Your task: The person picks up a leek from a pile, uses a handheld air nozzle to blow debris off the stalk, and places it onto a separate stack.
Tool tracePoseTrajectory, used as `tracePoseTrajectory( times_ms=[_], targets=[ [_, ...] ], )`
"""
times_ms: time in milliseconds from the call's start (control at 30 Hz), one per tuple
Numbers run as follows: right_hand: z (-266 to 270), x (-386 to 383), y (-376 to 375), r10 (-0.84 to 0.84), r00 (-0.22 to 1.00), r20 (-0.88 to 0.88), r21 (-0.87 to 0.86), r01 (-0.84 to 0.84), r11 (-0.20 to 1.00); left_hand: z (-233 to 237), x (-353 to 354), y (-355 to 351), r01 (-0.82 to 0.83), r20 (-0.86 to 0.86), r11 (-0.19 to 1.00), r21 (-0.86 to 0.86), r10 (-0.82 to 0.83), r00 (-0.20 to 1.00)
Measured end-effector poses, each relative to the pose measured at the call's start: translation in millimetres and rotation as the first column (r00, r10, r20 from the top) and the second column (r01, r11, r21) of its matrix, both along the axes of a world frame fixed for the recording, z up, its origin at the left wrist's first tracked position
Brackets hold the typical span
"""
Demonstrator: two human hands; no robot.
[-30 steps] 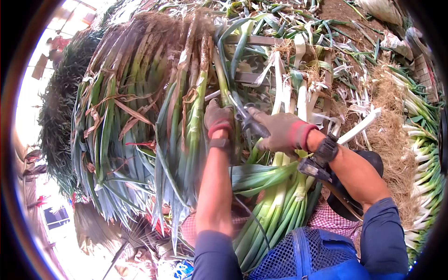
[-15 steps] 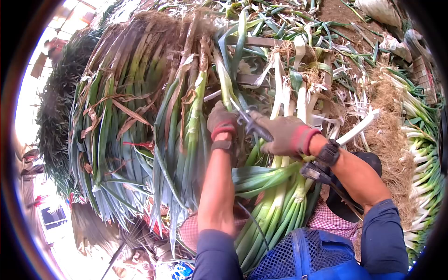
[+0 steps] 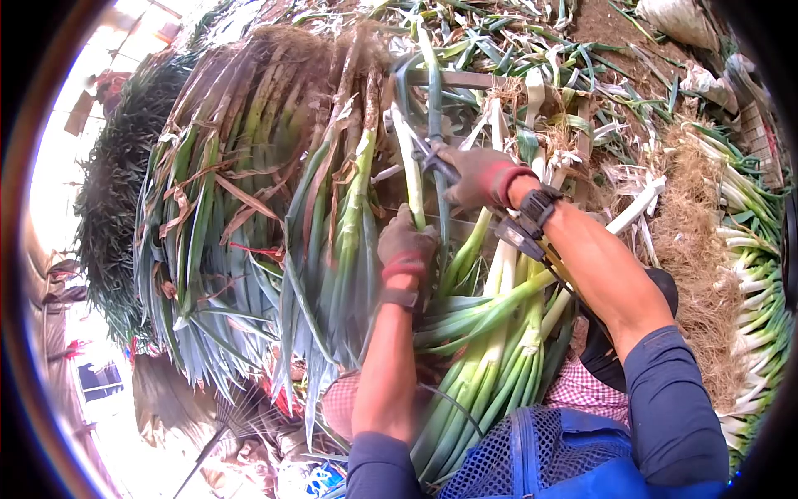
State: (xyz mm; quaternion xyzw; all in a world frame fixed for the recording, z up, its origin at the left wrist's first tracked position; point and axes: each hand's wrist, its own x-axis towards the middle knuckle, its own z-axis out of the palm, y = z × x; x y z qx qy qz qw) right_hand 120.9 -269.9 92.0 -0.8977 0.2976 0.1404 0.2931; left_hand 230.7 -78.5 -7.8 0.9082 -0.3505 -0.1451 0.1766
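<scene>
Running up from the gloved left hand (image 3: 407, 245), a pale leek stalk (image 3: 409, 162) is held by its greener lower part, the fingers wrapped snugly around it. And just beside it, a dark-handled tool (image 3: 438, 162) is clasped in the gloved right hand (image 3: 484, 178), its narrow end aimed towards the stalk; whether the stalk is touched by it cannot be told. Over on the left, a thick pile of leeks (image 3: 216, 208) is stacked, roots uppermost, long leaves draped downward. Below the hands, a leek bundle (image 3: 490, 366) is spread beside a blue mesh garment (image 3: 532, 453). Away to the right, a row of leeks (image 3: 752, 283) is laid out, while the ground beyond is strewn with leaf scraps (image 3: 540, 46).
</scene>
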Motion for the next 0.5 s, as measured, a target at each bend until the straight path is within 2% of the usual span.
tracePoseTrajectory(
  times_ms=[67,133,200,267,300,333,433,467,500],
  targets=[
    [2,-15,6,0.002,0.999,-0.038,0.017,-0.001,1.000,1,-3,3,0.025,-0.002,0.999,0.024,-0.025,1.000],
    [3,-39,16,0.012,1.000,0.012,0.055,-0.013,0.998,5,-12,9,0.029,-0.037,0.999,0.031,-0.028,0.999],
    [26,-66,35,0.078,0.996,-0.032,0.121,-0.073,0.990,5,-16,24,0.021,-0.072,0.999,0.048,-0.018,0.997],
    [54,-88,54,0.125,0.976,-0.180,0.178,-0.092,0.980,10,-19,30,0.044,-0.033,0.999,0.033,-0.043,0.999],
    [53,-103,62,0.166,0.973,-0.158,0.185,-0.136,0.973,22,-20,31,0.067,-0.141,0.987,0.145,-0.047,0.989],
    [52,-120,65,0.206,0.969,-0.135,0.191,-0.179,0.965,30,-23,33,0.067,-0.143,0.988,0.141,-0.046,0.989],
    [71,-142,68,0.197,0.964,-0.178,0.128,-0.176,0.976,44,-26,36,0.030,-0.147,0.996,0.079,-0.018,0.989],
    [78,-144,68,0.132,0.965,-0.225,0.125,-0.106,0.986,50,-27,38,0.028,-0.148,0.997,0.078,-0.017,0.989],
    [77,-153,70,0.149,0.977,-0.154,0.091,-0.137,0.986,55,-26,42,0.020,-0.182,0.999,0.034,-0.014,0.983]
  ],
)
